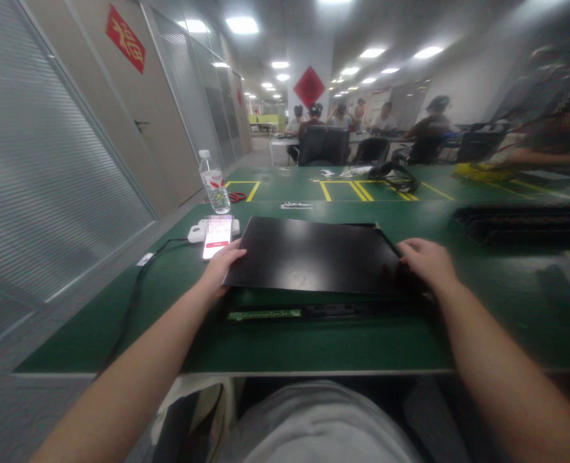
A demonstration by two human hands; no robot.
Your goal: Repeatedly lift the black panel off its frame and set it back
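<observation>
A glossy black flat screen panel is tilted in front of me, its left end raised over a dark frame. My left hand is closed on the panel's left edge, thumb on top. At the right edge, where panel and frame meet, my right hand is closed with bent fingers; its exact hold is partly hidden. A green circuit board strip shows along the frame's near side. The panel covers most of the frame.
On the green table, a lit phone leans on a white power strip beside a water bottle. Red-handled scissors lie behind. Dark long parts are stacked at right. A cable runs left. People sit farther back.
</observation>
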